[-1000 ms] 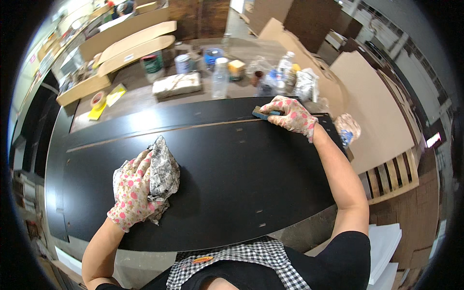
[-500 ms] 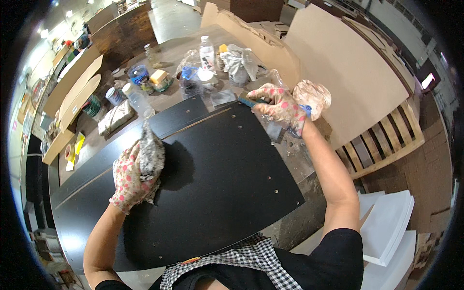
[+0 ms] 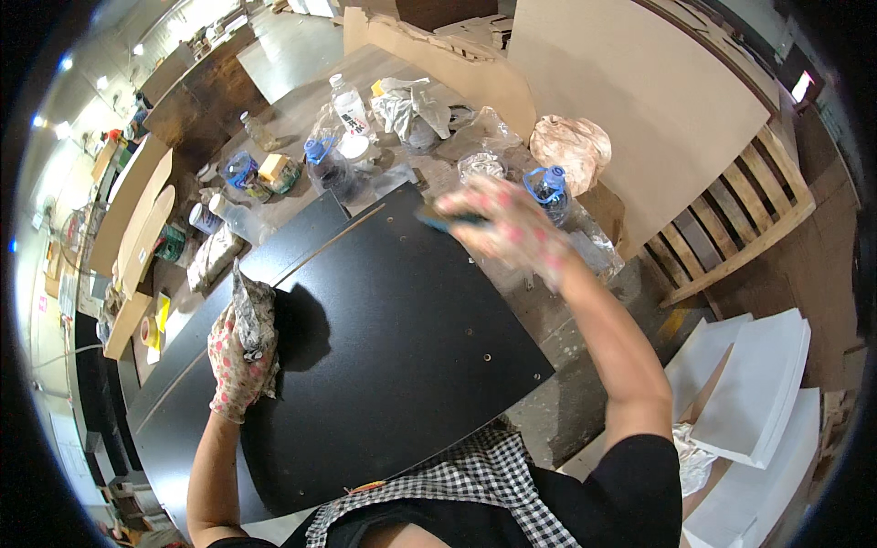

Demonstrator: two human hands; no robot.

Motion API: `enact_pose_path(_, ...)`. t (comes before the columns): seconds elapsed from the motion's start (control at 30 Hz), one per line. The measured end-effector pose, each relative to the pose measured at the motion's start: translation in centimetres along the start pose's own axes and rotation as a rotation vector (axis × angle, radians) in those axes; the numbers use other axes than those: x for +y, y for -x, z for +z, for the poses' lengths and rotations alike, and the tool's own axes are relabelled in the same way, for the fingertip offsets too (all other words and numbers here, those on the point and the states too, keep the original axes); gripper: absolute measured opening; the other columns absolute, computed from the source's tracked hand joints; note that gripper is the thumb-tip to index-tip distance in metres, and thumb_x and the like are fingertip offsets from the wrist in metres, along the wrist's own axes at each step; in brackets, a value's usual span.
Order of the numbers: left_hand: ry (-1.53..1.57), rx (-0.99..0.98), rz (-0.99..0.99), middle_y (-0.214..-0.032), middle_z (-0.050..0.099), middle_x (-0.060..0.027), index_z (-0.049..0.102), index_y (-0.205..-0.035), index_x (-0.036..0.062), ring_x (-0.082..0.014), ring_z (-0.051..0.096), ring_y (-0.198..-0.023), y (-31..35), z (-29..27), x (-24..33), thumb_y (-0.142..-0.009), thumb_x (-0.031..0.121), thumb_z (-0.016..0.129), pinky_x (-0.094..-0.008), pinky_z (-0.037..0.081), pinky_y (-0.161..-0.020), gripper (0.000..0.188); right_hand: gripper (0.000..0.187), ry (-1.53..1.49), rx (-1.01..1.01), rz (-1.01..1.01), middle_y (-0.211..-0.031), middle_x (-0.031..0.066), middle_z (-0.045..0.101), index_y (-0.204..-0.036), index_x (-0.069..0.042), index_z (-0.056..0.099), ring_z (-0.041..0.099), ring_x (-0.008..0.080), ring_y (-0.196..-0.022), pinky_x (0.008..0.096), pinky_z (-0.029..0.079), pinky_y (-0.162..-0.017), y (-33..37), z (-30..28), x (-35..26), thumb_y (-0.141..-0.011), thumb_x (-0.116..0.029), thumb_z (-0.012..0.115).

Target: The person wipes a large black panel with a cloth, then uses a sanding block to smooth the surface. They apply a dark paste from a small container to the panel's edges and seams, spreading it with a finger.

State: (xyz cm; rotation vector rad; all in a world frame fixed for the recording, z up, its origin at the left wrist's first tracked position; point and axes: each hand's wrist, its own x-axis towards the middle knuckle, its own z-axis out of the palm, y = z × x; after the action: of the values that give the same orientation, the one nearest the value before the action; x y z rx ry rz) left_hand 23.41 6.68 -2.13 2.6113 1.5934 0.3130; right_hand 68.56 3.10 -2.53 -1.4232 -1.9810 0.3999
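A large black panel [image 3: 393,356] with a pale groove and small holes near its edges lies in front of me. My left hand [image 3: 237,370], in a pink-dotted glove, is closed around a crumpled grey stained rag [image 3: 253,310] above the panel's left part. At the far right corner, my right hand [image 3: 512,224], gloved alike and blurred by motion, grips a small dark pad with a blue edge [image 3: 438,219]. The pad is at the panel's right edge; whether it touches is unclear.
Behind the panel stand a white-labelled bottle [image 3: 349,108], a blue-capped jug [image 3: 329,169], a cloth-covered can [image 3: 416,123] and a wrapped bundle [image 3: 216,258]. A blue-handled jug [image 3: 550,194] is beyond my right hand. White panels [image 3: 754,393] lean at right beside a slatted wooden pallet [image 3: 731,215].
My right hand with the pad has come from the panel's far corner a little nearer along its right edge. The blue-handled jug now shows more fully. The whole view has shifted.
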Motion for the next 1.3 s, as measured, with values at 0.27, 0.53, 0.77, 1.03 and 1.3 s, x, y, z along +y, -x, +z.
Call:
enact_pose_path(0.27, 0.029, 0.002, -0.025, -0.129, 0.06, -0.0225, 0.059, -0.128, -0.0001, -0.0414, 0.053, -0.121, -0.1, 2.1, -1.0, -0.083, 0.029, 0.071, -0.049, 0.039, -0.105, 0.055, 0.038, -0.157, 0.031, -0.177, -0.109, 0.0119, 0.067, -0.117, -0.013, 0.07, 0.065, 0.0308, -0.101, 0.0422, 0.053, -0.087, 2.7, 2.4, 3.7, -0.08, -0.016, 0.078)
enact_pose_path(0.53, -0.071, 0.118, 0.029, -0.125, 0.062, -0.0231, 0.063, -0.122, -0.0011, -0.0417, 0.056, -0.117, 0.4, 3.6, -3.2, -0.085, 0.024, 0.069, -0.049, 0.042, -0.102, 0.045, 0.049, -0.379, -0.027, 0.087, -0.109, 0.0109, 0.067, -0.122, -0.017, 0.069, 0.066, 0.0283, -0.097, 0.0401, 0.054, -0.081, 17.4, -5.6, -5.4, -0.075, -0.013, 0.083)
enact_pose_path(0.77, 0.047, 0.085, -0.003, -0.123, 0.063, -0.0223, 0.064, -0.121, -0.0008, -0.0409, 0.057, -0.115, -2.5, 4.2, -2.3, -0.085, 0.025, 0.069, -0.0477, 0.043, -0.1, 0.044, 0.047, -0.175, 0.198, 0.062, -0.105, 0.0119, 0.064, -0.121, -0.014, 0.07, 0.064, 0.0289, -0.095, 0.0402, 0.053, -0.079, 18.2, -4.5, -7.9, -0.076, -0.016, 0.081)
enact_pose_path(1.03, -0.1, 0.108, 0.012, -0.128, 0.061, -0.0252, 0.063, -0.12, -0.0048, -0.0417, 0.056, -0.117, -6.7, 3.3, 1.8, -0.085, 0.027, 0.069, -0.0472, 0.043, -0.1, 0.048, 0.054, 0.291, 0.315, 0.356, -0.112, 0.0139, 0.06, -0.124, -0.007, 0.065, 0.063, 0.0289, -0.098, 0.0387, 0.054, -0.077, 17.9, -3.6, -6.5, -0.072, -0.004, 0.079)
enact_pose_path(1.3, -0.132, 0.029, -0.02, -0.132, 0.059, -0.0232, 0.061, -0.124, -0.0038, -0.0403, 0.056, -0.12, -10.7, 2.0, 5.2, -0.08, 0.025, 0.071, -0.045, 0.044, -0.103, 0.054, 0.048, 0.097, 0.26, 0.014, -0.11, 0.0143, 0.061, -0.122, -0.009, 0.067, 0.063, 0.03, -0.093, 0.0414, 0.055, -0.076, 12.7, -3.9, -10.1, -0.075, -0.014, 0.08)
